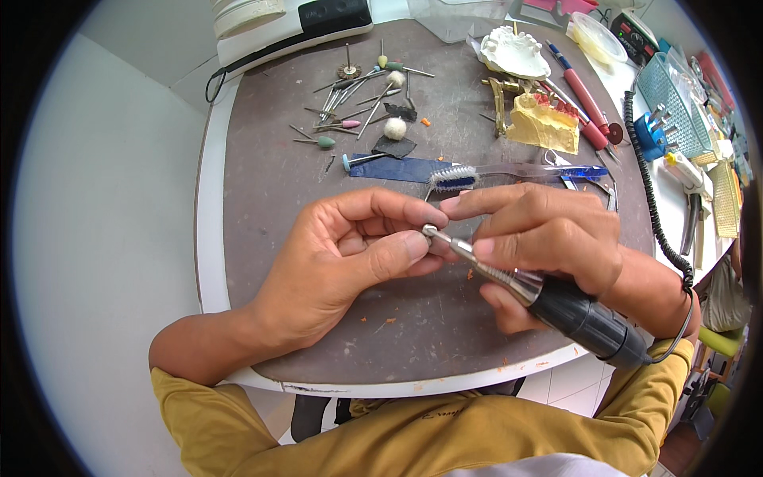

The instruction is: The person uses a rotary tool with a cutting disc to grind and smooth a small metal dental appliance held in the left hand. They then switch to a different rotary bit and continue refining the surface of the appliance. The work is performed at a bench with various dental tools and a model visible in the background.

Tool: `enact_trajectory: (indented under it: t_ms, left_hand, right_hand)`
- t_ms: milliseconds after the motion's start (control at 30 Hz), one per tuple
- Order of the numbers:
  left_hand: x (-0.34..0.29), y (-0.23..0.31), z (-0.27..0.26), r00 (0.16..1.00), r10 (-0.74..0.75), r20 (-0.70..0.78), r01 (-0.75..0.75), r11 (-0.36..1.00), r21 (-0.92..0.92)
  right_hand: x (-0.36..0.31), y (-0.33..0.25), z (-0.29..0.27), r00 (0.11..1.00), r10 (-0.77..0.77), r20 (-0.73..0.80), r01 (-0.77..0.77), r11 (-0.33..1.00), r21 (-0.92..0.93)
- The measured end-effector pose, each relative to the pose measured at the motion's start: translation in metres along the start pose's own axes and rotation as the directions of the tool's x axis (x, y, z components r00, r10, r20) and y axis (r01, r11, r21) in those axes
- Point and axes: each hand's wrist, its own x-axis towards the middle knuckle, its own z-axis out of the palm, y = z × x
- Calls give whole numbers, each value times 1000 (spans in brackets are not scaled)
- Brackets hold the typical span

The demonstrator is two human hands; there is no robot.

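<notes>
- The right hand [548, 238] grips the rotary handpiece [540, 294] just above the bench's middle; steadying it there seems wise.
- The left hand [350, 254] pinches the nose [430, 231] — a bur, if any, is hidden.
- The brown bench [278, 183] carries scattered burs [350, 103], a brush [509, 172] and a yellow dental cast [544, 121] — white floor beyond.

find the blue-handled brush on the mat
In the head view the blue-handled brush lies across the mat's middle, just beyond the right hand, below the yellow dental cast.

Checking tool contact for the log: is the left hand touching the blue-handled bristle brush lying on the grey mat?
No, the left hand pinches the tip of the silver-and-black rotary handpiece; the blue-handled bristle brush lies apart, beyond both hands.
</notes>
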Motion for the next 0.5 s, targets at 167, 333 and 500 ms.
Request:
enact_trajectory:
  t_ms: [167,333,500]
  left_hand:
    - [0,6,5,999,-50,-17,50,999,-1]
    - [-1,7,6,997,-73,-40,73,997,6]
    - [-1,8,6,996,-83,-34,83,996,14]
  right_hand:
    - [1,-1,-2,1000,8,2,-8,1000,11]
    - [0,-1,-2,1000,7,-7,-7,1000,-14]
    - [2,0,-1,1000,-10,3,10,1000,-18]
